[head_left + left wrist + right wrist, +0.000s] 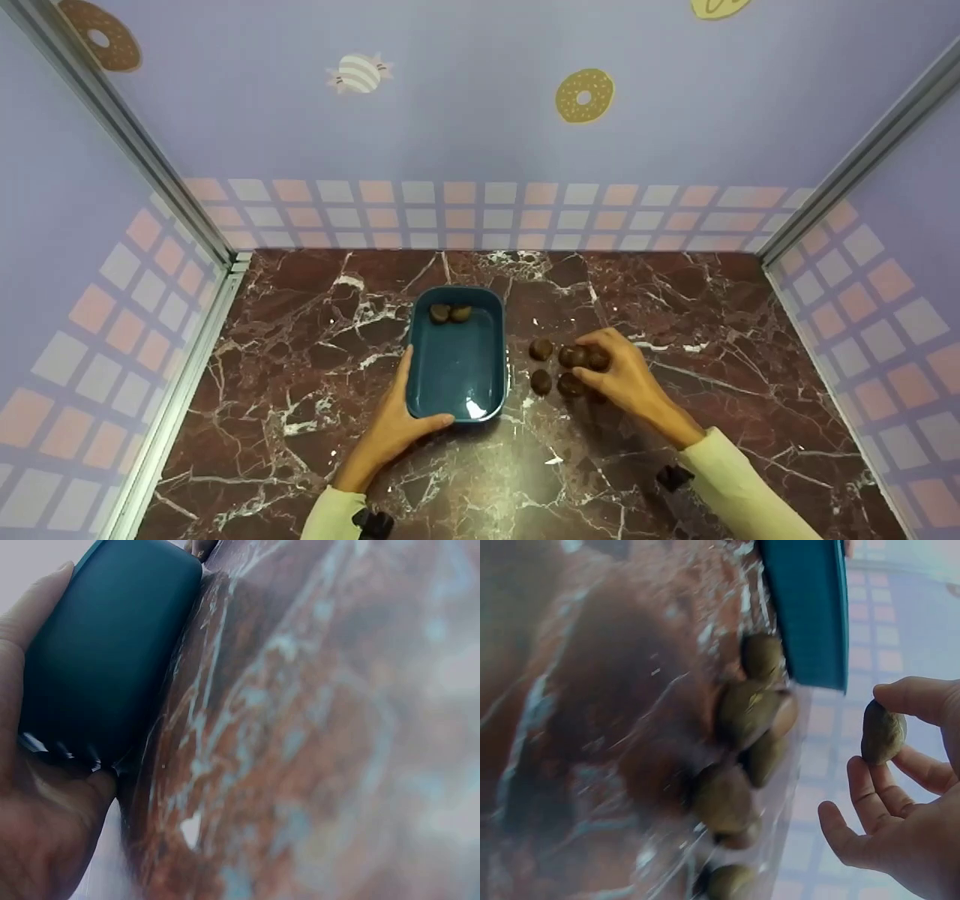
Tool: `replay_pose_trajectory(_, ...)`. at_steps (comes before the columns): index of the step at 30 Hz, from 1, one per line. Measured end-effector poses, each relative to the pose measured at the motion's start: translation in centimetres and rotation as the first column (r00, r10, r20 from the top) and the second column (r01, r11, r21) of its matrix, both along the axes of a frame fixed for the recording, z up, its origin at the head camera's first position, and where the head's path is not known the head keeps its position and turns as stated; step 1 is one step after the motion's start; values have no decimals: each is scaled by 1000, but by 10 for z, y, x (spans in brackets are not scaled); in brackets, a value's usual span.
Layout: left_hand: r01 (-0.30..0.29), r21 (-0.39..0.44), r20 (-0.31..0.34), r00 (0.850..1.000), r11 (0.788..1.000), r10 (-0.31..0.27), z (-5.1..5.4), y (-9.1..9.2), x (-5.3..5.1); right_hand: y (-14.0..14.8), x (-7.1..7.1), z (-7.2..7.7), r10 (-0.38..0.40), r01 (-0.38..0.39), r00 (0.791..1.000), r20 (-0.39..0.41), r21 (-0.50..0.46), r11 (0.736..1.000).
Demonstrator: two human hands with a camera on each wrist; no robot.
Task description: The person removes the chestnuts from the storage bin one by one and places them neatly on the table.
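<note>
The blue rectangular dish (456,364) sits upright on the tabletop, with two brown chestnuts (450,313) at its far end. My left hand (401,412) holds its near left corner, fingers along the left side and thumb at the front rim; the left wrist view shows this hand (45,795) against the dish's outer wall (112,637). To the dish's right, my right hand (619,371) is over a group of loose chestnuts (541,382). In the right wrist view a chestnut (883,733) is pinched between thumb and fingers, raised clear of the others (742,716).
Dark red marbled tabletop (300,360) with white veins lies under everything. A purple wall (465,135) with checks and sweet pictures rises behind, and side panels (82,337) with metal rails (176,390) bound both sides.
</note>
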State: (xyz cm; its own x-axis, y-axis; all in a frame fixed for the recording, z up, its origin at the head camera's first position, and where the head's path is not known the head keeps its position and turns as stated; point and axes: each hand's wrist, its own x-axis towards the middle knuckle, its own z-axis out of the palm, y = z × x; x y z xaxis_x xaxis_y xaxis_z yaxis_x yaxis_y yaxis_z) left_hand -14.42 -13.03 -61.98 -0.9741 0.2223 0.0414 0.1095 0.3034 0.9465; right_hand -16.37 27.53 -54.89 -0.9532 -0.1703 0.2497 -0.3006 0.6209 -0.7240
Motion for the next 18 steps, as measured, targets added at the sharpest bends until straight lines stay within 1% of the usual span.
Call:
replay_pose_trajectory(2,-2,-2,0,1000,1000,2,0,0,0,7,3,-4,-29,29,1000,9,0,1000)
replay_pose_trajectory(6,-5,0,9,1000,1000,5,0,0,0,20,8,-11,-72,72,997,2,4,997)
replay_pose_trajectory(10,-5,4,15,1000,1000,5,-1,0,0,30,13,-17,-90,90,996,-2,-23,996)
replay_pose_trajectory(15,-1,5,13,1000,1000,1,0,0,0,40,20,-22,-109,110,994,19,-68,992)
replay_pose_trajectory(18,-2,-1,9,1000,1000,2,0,0,0,45,23,-24,-127,130,991,39,-58,990)
